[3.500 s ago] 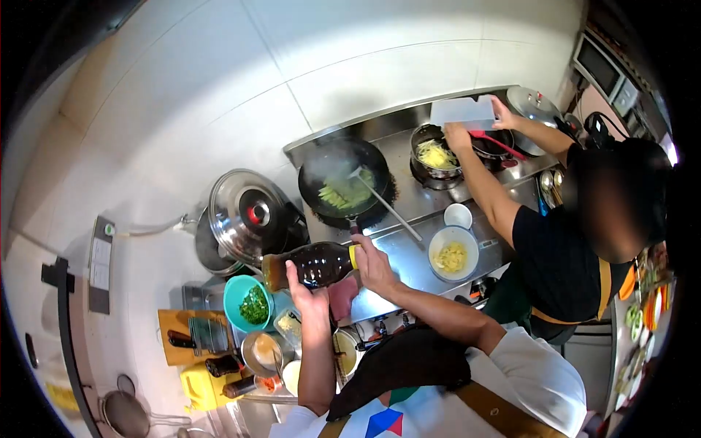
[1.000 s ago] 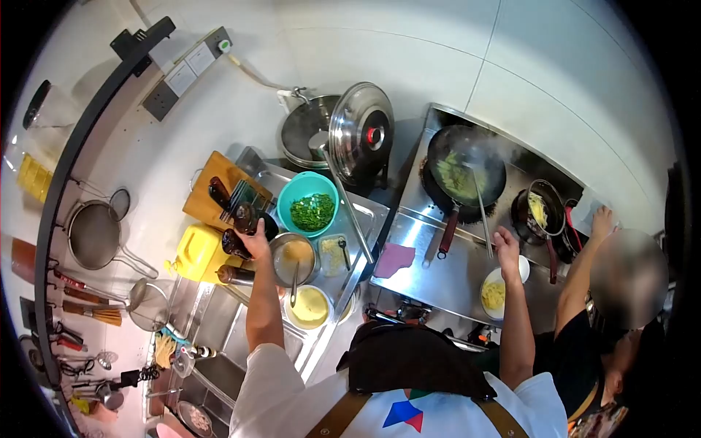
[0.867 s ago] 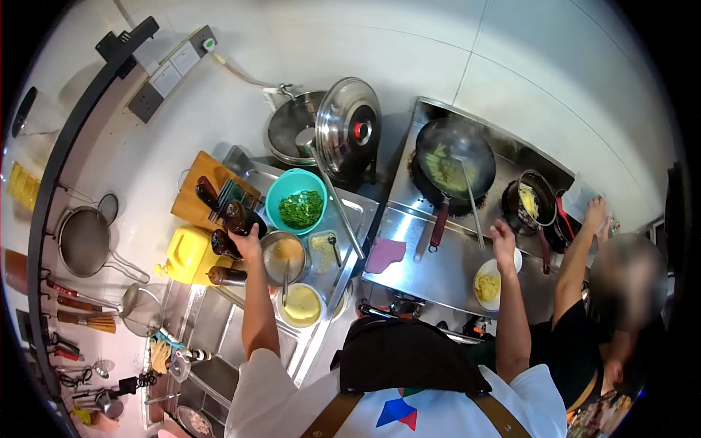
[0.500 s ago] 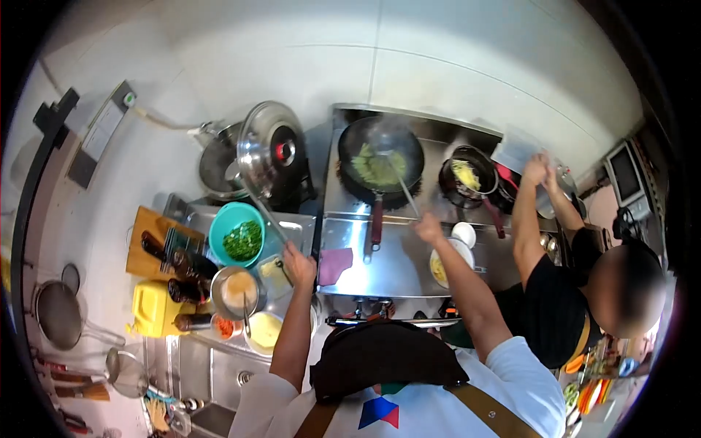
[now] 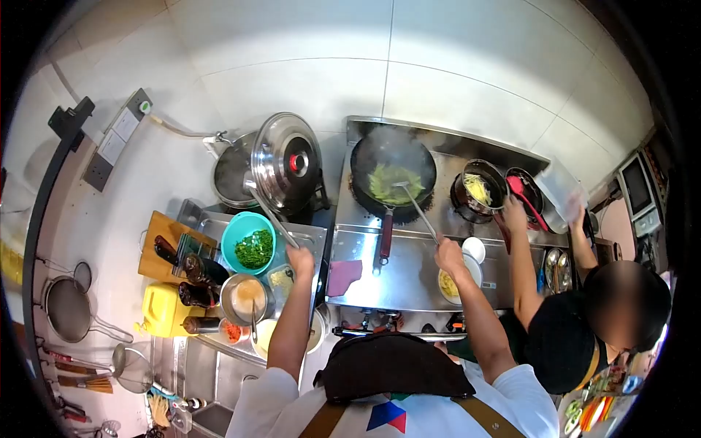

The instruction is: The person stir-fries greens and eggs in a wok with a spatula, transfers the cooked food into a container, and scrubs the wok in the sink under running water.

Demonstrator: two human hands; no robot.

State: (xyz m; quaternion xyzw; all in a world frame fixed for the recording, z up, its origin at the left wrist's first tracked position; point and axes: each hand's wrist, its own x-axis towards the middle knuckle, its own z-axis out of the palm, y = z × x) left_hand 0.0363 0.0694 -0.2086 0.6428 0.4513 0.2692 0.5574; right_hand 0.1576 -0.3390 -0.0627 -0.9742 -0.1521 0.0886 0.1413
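Observation:
My left hand is closed around the long handle of a metal ladle. The ladle's head is beside the steaming stockpot and the leaning steel lid. My right hand grips a long-handled metal spatula, its blade among green vegetables inside a dark wok. Steam rises from the wok on the stove. Below my right hand stands a white bowl with yellow food in it.
At right a co-worker reaches over a saucepan and a pan with a red utensil, near a clear container. Left are a turquoise bowl of chopped greens, bottles and a yellow jug. A purple cloth lies on the counter.
The whole view has shifted slightly. The spatula blade has moved within the wok. One hand of the co-worker has come down towards the saucepan; the other is by the clear container.

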